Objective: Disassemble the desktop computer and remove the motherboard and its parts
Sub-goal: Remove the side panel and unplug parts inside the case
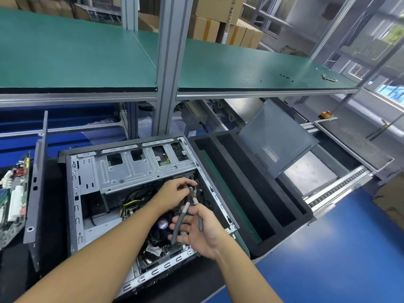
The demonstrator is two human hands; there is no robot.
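On the bench (54, 215), in the open computer case (74, 193), my left hand (172, 192) pinches grey cables (181, 217) my right hand (203, 235) loosely grips; yanking could tear their connectors (195, 201).

The drive cage (131, 171) is formed of bare metal. The shelf (65, 57) is faced with matt green matting. The tray (269, 239) is cut from black foam.

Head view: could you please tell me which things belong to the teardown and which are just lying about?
Job: computer case, grey cables held by left hand and right hand, cooler fan.
Lying about: cardboard boxes, black foam tray, loose circuit board.
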